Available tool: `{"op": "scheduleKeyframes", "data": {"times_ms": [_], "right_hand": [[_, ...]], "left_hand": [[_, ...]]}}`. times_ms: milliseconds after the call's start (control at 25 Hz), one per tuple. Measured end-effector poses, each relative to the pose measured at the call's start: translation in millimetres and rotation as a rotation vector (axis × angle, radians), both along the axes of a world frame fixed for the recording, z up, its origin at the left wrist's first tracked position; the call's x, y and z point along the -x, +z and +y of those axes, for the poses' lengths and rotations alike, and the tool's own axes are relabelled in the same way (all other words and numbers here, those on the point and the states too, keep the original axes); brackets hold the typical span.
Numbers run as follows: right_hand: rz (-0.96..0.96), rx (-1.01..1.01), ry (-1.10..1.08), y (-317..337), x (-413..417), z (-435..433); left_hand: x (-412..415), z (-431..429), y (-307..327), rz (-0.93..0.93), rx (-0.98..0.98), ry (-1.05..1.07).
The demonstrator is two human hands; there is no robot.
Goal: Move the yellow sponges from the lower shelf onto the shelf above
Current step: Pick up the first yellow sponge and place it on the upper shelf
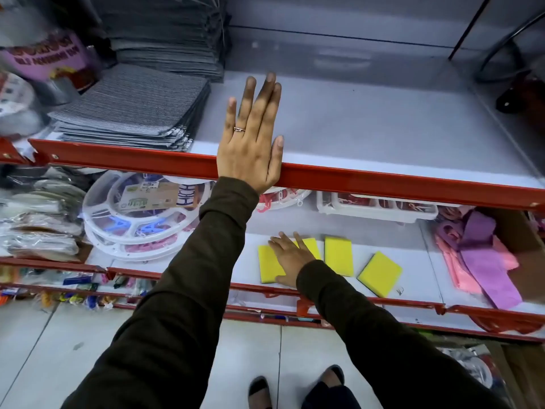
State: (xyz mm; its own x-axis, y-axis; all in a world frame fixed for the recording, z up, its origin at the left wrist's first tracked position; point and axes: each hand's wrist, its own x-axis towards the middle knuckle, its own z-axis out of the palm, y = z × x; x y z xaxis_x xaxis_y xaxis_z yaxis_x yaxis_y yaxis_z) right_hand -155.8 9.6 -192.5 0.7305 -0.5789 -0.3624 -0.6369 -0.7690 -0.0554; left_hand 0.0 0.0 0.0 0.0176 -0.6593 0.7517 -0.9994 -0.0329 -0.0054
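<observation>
Sponges are the landmark here: four yellow sponges lie on the lower shelf [413, 278], all below the red front rail of the shelf above [383, 131]. The leftmost sponge [267, 264] lies under the right hand [290, 256], which rests flat on it with fingers spread and not curled around anything; the fingers also cover part of the second sponge [314, 246] just beside it. To the right of those stands the third sponge [338, 255], lying straight, and further right the fourth sponge [380, 273] lies turned at an angle, apart from the others. Above the sponges, the left hand [250, 137] lies palm down and open on the upper shelf, its heel over the red rail [413, 183], a ring [239, 129] on one finger. Left of that hand sits a stack of grey cloths [132, 110]. Left of the sponges lie round white plastic hangers [138, 219]; right of them, pink and purple cloths [477, 255].
</observation>
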Motion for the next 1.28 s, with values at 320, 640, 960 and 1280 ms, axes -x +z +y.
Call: {"op": "scheduleKeyframes", "data": {"times_ms": [320,640,960,1280], "right_hand": [[0.019,-0.077,-0.079,3.1,-9.5,3.2],[-0.167,0.002,-0.182,107.2,12.4,17.4],[-0.244,0.090,-0.182,241.9,40.3,37.6],[-0.400,0.179,-0.260,320.1,43.2,-16.1]], "left_hand": [[-1.1,-3.8,-0.5,0.011,-0.012,0.010],[1.5,-0.6,-0.3,0.035,-0.017,0.013],[2.3,1.4,-0.3,0.057,-0.002,0.015],[0.8,1.4,0.3,0.079,-0.019,-0.003]]}}
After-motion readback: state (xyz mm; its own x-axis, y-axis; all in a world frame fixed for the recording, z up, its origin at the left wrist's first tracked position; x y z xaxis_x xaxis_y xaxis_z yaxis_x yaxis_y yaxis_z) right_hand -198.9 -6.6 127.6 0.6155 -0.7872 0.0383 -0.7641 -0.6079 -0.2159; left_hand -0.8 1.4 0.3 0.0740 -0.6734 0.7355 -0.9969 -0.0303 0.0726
